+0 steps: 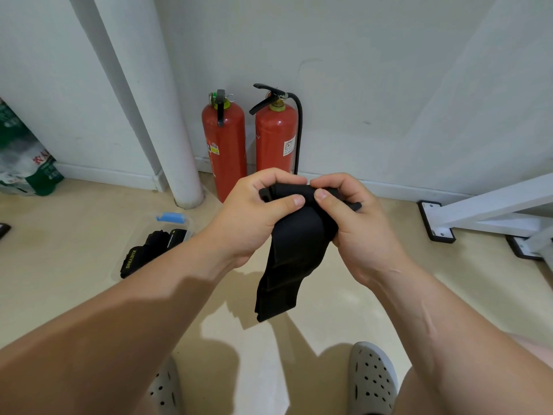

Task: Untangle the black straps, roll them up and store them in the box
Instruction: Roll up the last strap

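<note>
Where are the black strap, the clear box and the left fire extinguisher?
black strap [287,265], head view, on its hanging part
clear box [172,218], head view, on its blue latch
left fire extinguisher [224,145], head view, on its red body

The black strap [287,265] is showing as matt, soft woven cloth, while the beige floor [74,250] beneath is gleaming smooth and glossy. The two red fire extinguishers [225,145] are looking like painted metal with a dull sheen and paper labels, and the box [173,218] is showing clear plastic with a blue latch.
</note>
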